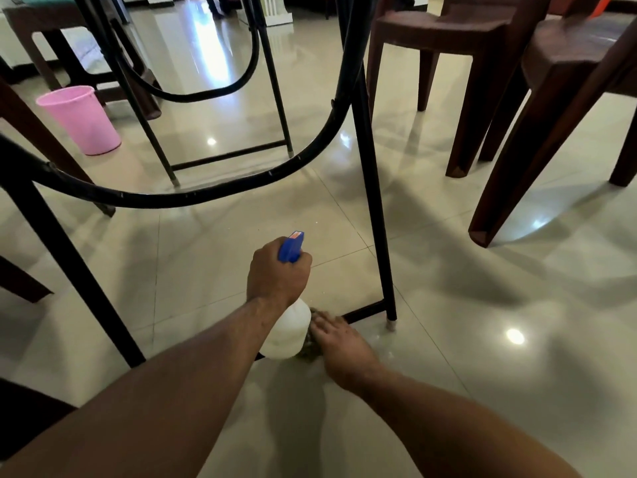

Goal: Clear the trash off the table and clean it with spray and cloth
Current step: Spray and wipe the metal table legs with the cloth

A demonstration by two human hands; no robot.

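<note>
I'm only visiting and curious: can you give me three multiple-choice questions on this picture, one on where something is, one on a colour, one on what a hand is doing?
1. Where is the pink bin? A. on the floor, at the left. B. on a chair seat. C. on the table.
2. What colour is the spray bottle trigger head? A. red. B. blue. C. green.
3. What is the left hand doing? A. hanging idle. B. gripping the spray bottle. C. pushing a chair.
Answers: 1 A, it stands on the tiles. 2 B, blue above a white body. 3 B, its fingers curl round the bottle's neck.
</note>
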